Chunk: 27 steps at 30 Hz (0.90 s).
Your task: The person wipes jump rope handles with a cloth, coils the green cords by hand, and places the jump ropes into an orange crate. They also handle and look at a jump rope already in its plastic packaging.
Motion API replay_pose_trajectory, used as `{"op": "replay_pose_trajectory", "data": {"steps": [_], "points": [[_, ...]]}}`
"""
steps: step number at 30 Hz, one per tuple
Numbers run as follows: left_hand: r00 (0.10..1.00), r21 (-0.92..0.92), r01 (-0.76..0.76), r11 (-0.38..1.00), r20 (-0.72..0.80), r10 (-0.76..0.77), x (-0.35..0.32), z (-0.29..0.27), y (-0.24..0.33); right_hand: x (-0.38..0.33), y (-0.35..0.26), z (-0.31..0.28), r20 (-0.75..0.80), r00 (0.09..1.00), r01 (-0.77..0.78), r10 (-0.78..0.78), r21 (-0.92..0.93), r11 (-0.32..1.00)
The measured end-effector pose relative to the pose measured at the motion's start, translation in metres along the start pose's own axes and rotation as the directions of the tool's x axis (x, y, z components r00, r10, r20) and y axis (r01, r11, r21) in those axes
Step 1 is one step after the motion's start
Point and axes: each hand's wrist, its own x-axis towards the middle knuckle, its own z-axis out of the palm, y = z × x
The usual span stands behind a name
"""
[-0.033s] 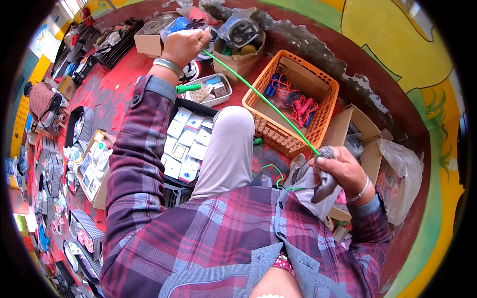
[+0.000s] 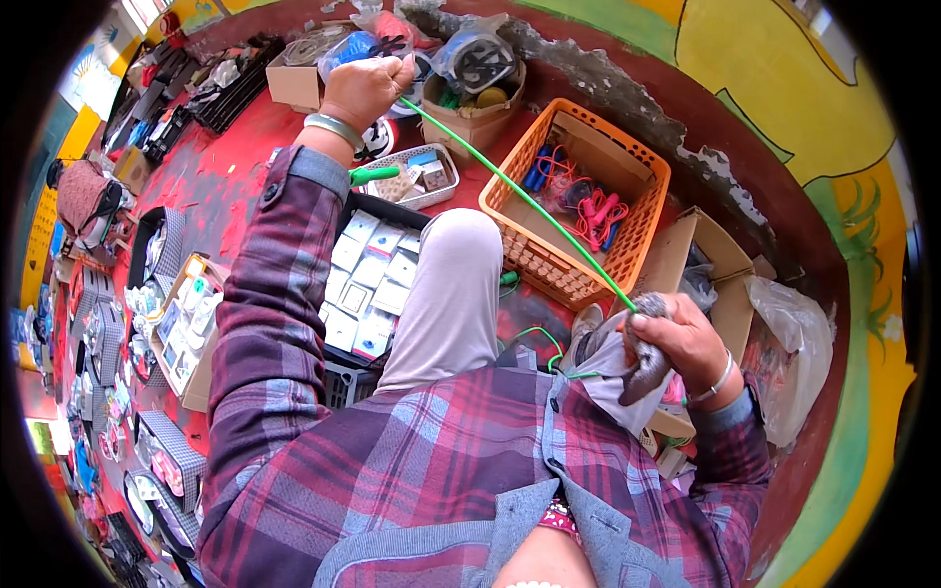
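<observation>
A bright green skipping rope runs taut and slanting between my hands. My left hand, raised at the far side, is closed in a fist on it. Below that wrist hangs a green handle. At the right, my right hand grips the rope through a dirty grey cloth bunched round it. A slack green loop shows below, by my lap, and another green handle lies beside my knee. How the rope passes inside the cloth is hidden.
An orange basket with coiled ropes stands beyond my knee. Left of the knee is a black tray of small white boxes, with a white basket behind it. Cardboard boxes line the peeling wall; several goods-filled trays cover the left floor.
My right hand and the cloth have shifted very slightly to the lower right along the rope's line. The left hand looks still.
</observation>
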Motion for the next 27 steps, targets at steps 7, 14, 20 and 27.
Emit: {"op": "replay_pose_trajectory", "data": {"steps": [7,14,20,27], "points": [[0.982,0.154,0.060,0.986,0.166,-0.086,-0.047,0.040,-0.035,-0.023,0.008,-0.021,-0.064,0.998,-0.019,0.017,-0.023,1.000],[0.934,0.290,-0.125,0.949,0.356,0.014,-0.142,0.069,-0.065,-0.027,0.014,-0.044,-0.105,0.993,-0.048,0.044,-0.043,0.998],[0.679,0.200,0.549,0.812,0.459,-0.573,-0.201,0.069,-0.052,0.007,0.029,-0.052,0.013,1.000,0.021,-0.020,-0.102,0.995],[0.376,0.284,0.780,0.557,0.499,-0.781,-0.270,0.041,-0.054,0.065,0.027,-0.017,0.098,0.984,0.144,-0.147,0.031,0.989]]}}
